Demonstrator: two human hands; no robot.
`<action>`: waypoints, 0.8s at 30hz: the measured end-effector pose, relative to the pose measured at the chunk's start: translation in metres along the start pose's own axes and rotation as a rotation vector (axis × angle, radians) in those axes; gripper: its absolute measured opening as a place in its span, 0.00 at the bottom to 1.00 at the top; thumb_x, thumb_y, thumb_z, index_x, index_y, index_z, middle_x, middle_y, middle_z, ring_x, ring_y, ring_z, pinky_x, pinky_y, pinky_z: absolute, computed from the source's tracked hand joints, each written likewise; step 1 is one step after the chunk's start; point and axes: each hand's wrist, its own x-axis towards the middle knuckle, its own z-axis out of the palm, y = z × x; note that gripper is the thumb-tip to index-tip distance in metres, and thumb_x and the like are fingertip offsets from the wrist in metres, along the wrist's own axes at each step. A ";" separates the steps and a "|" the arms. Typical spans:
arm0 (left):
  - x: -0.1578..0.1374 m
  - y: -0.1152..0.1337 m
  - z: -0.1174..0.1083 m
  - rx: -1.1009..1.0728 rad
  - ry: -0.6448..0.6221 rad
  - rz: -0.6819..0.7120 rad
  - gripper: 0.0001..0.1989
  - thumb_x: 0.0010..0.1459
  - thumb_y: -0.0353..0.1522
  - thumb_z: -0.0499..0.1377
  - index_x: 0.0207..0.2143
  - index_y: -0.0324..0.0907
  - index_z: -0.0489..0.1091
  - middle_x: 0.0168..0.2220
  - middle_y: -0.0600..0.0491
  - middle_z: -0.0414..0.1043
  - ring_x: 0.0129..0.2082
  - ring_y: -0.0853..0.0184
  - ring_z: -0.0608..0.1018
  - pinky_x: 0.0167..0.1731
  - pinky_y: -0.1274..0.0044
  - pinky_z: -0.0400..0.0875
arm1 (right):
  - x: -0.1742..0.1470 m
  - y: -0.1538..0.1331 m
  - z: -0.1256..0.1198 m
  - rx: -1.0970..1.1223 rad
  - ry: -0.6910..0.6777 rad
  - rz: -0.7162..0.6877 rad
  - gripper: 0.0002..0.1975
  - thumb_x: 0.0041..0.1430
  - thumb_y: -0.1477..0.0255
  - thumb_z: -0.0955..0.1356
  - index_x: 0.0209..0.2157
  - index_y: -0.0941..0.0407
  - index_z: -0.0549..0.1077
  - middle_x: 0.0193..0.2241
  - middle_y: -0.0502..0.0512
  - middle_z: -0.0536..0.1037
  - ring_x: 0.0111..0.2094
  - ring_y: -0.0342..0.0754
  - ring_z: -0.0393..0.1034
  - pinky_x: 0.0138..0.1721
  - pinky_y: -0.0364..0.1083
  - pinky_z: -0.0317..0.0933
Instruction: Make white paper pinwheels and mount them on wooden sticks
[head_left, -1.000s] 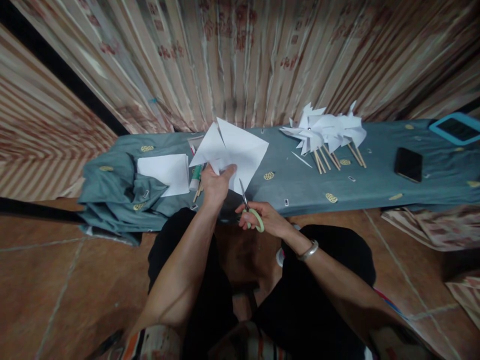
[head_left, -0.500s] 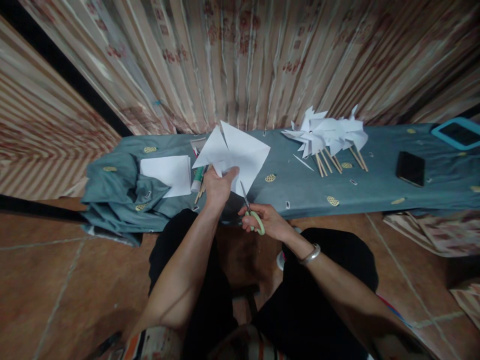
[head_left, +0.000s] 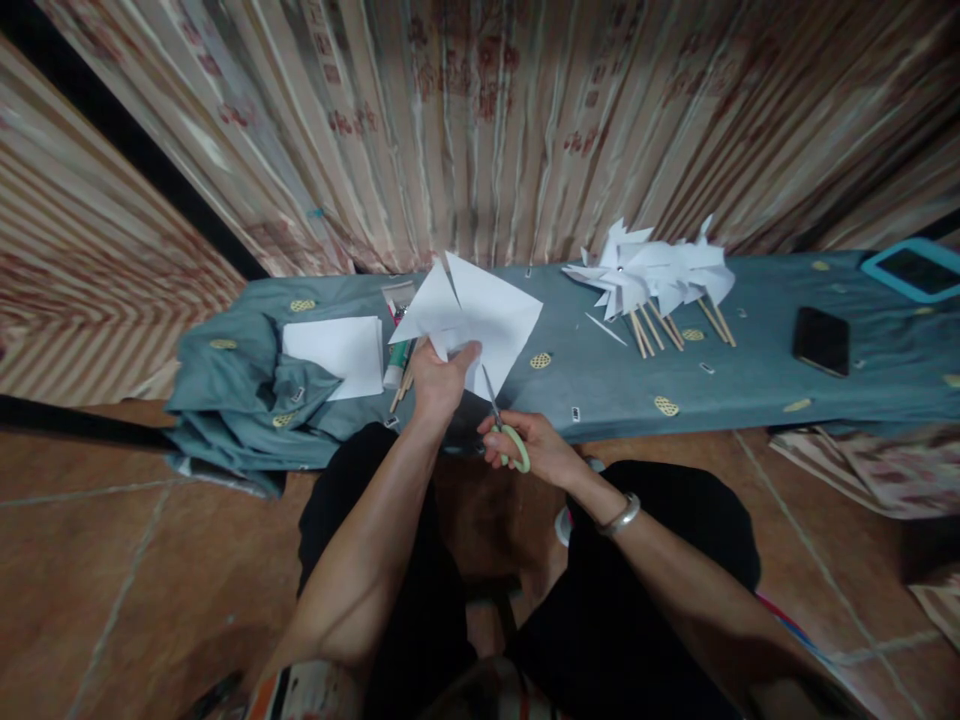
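Observation:
My left hand [head_left: 441, 382] grips a white sheet of paper [head_left: 491, 308] near its lower corner, the thumb lying on top. Slits run inward from the sheet's edges, one plainly visible at the top. Green-handled scissors [head_left: 514, 447] sit in my right hand [head_left: 534, 440], fingers wrapped in the loops. Their blades point up and left at the paper's lower edge; whether they are closed on it is hard to make out. Left of the sheet lie a green and white tube [head_left: 395, 365] and thin wooden sticks [head_left: 403, 388], partly hidden.
A stack of white paper [head_left: 341, 350] rests on the green cloth [head_left: 592, 385] at left. Several paper pinwheels [head_left: 649, 272] on sticks lie at right, beside a paper scrap [head_left: 606, 329]. Farther right are a black phone [head_left: 821, 340] and a blue-framed device [head_left: 919, 268]. A curtain [head_left: 465, 130] hangs behind.
Both hands, the paper and the scissors keep nearly the same positions. The whole view has shifted slightly.

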 end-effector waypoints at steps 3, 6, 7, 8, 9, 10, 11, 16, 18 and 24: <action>-0.001 0.000 0.001 0.002 -0.004 0.001 0.12 0.41 0.34 0.67 0.31 0.38 0.75 0.31 0.51 0.77 0.32 0.63 0.77 0.35 0.74 0.71 | 0.000 0.001 0.000 -0.008 0.002 -0.003 0.21 0.48 0.54 0.73 0.33 0.58 0.73 0.21 0.49 0.76 0.21 0.40 0.70 0.22 0.39 0.61; -0.001 0.000 0.001 -0.003 0.000 -0.005 0.12 0.41 0.35 0.67 0.31 0.38 0.75 0.31 0.51 0.77 0.31 0.63 0.77 0.35 0.74 0.71 | 0.001 0.001 0.000 -0.010 0.011 0.002 0.20 0.49 0.54 0.73 0.33 0.57 0.73 0.21 0.49 0.76 0.21 0.40 0.69 0.22 0.39 0.61; -0.001 0.000 0.001 -0.005 0.002 -0.005 0.12 0.41 0.35 0.67 0.30 0.38 0.75 0.31 0.51 0.77 0.31 0.63 0.77 0.35 0.74 0.71 | 0.001 0.001 0.000 -0.010 0.017 0.003 0.20 0.49 0.55 0.73 0.32 0.57 0.73 0.21 0.49 0.76 0.21 0.40 0.69 0.22 0.39 0.60; -0.001 0.000 0.001 -0.005 0.005 -0.004 0.12 0.41 0.35 0.67 0.30 0.38 0.75 0.31 0.51 0.77 0.31 0.63 0.77 0.36 0.74 0.72 | 0.001 0.001 0.001 -0.009 0.022 0.003 0.20 0.49 0.55 0.73 0.32 0.57 0.73 0.20 0.49 0.76 0.21 0.40 0.69 0.22 0.39 0.60; -0.001 0.001 0.001 -0.005 0.008 -0.003 0.11 0.41 0.35 0.67 0.29 0.38 0.75 0.30 0.51 0.77 0.31 0.64 0.77 0.36 0.74 0.72 | 0.001 0.001 0.001 -0.009 0.028 0.004 0.19 0.48 0.55 0.73 0.32 0.57 0.73 0.20 0.49 0.76 0.20 0.40 0.69 0.21 0.39 0.60; -0.001 0.001 0.001 -0.005 0.010 -0.002 0.11 0.41 0.35 0.67 0.29 0.39 0.75 0.30 0.51 0.77 0.31 0.64 0.77 0.36 0.74 0.72 | 0.001 0.000 0.001 -0.010 0.030 0.003 0.19 0.48 0.56 0.73 0.31 0.57 0.73 0.20 0.49 0.75 0.20 0.40 0.69 0.21 0.39 0.59; 0.000 0.001 0.001 -0.008 0.010 -0.002 0.11 0.42 0.35 0.67 0.28 0.39 0.75 0.30 0.51 0.77 0.30 0.64 0.77 0.36 0.74 0.72 | 0.001 0.000 0.002 -0.010 0.032 0.004 0.19 0.48 0.56 0.73 0.31 0.57 0.73 0.20 0.49 0.75 0.20 0.40 0.69 0.20 0.39 0.59; -0.001 0.003 0.002 -0.019 0.016 -0.007 0.11 0.41 0.34 0.67 0.29 0.38 0.75 0.29 0.52 0.77 0.30 0.64 0.77 0.35 0.74 0.71 | 0.002 0.000 0.004 0.018 0.044 0.015 0.19 0.46 0.56 0.74 0.30 0.57 0.73 0.19 0.48 0.75 0.19 0.40 0.68 0.20 0.39 0.58; -0.002 0.004 0.002 -0.022 0.013 -0.014 0.11 0.41 0.34 0.67 0.30 0.38 0.75 0.30 0.51 0.77 0.30 0.64 0.77 0.35 0.75 0.71 | 0.002 -0.001 0.004 0.038 0.051 0.023 0.20 0.45 0.56 0.75 0.30 0.57 0.73 0.19 0.47 0.74 0.19 0.40 0.68 0.20 0.39 0.59; -0.004 0.007 0.003 -0.028 0.002 -0.023 0.12 0.40 0.33 0.67 0.30 0.38 0.75 0.31 0.51 0.78 0.30 0.64 0.77 0.35 0.74 0.72 | 0.002 -0.002 0.003 0.021 0.063 0.012 0.19 0.46 0.57 0.74 0.31 0.57 0.73 0.19 0.48 0.75 0.19 0.40 0.68 0.21 0.39 0.59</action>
